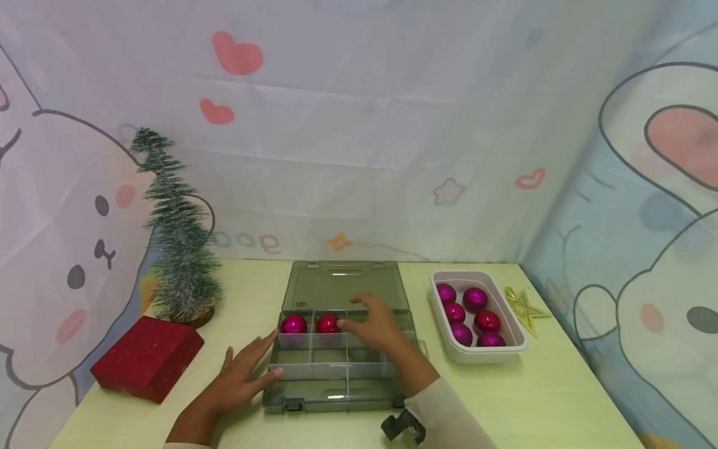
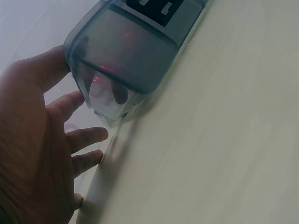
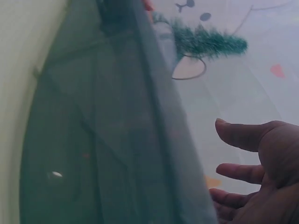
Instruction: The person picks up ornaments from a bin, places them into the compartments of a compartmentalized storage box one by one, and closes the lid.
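A grey see-through divided box [image 1: 320,405] lies on the table with its lid [image 1: 344,284] folded back. In its back row sit a magenta ball [image 1: 293,324] in the left compartment and a red ball [image 1: 327,323] in the one beside it. My left hand [image 1: 241,374] rests spread against the box's left side; in the left wrist view its thumb and index finger touch the box wall [image 2: 131,46]. Above the compartments is my right hand [image 1: 378,324], thumb tip right at the red ball and fingers apart. The right wrist view shows its thumb and fingers [image 3: 243,135] loosely extended, holding nothing.
Right of the box, a white tub [image 1: 482,357] contains several magenta and red balls. A gold star ornament [image 1: 525,313] lies beyond it. To the left stand a small green tree [image 1: 182,255] and a red box [image 1: 148,358]. A printed cloth [image 1: 359,143] hangs behind the table.
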`<state>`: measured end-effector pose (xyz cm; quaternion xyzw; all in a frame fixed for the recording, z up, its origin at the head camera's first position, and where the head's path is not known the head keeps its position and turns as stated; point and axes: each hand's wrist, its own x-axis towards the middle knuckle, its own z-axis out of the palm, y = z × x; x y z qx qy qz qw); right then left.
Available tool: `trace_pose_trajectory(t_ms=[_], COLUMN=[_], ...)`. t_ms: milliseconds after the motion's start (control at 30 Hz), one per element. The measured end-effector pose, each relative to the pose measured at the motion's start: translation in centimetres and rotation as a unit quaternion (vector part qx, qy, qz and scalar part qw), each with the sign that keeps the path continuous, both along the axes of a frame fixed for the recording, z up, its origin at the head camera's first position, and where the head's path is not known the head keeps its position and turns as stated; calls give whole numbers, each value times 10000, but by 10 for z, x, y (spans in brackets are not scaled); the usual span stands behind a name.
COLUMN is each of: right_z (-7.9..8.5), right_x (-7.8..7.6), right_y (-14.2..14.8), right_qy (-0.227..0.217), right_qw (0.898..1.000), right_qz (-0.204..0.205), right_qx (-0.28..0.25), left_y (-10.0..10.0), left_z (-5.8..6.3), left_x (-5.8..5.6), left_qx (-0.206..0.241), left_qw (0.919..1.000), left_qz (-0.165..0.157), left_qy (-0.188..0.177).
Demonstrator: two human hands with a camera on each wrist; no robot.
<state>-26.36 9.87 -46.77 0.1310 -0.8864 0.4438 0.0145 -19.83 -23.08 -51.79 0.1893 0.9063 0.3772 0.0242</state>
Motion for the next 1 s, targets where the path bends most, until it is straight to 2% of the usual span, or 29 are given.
trace_pose_trajectory(t_ms=[233,400,1000], right_z=[14,17,27], right_x=[4,4,4], right_y=[24,46,124], right_qy=[-113,-101,-46], right_qw=[9994,9987,9983], right_qz=[-64,-236,-441], right_qx=[-315,-447,-381], left_y=[-1,-1,-2], left_z=[0,0,-1], left_x=[1,1,1], left_qx=[36,70,119], left_qw=[10000,9999,9999], left_qz=[-1,-44,-53], left_qy=[-36,-114,-48])
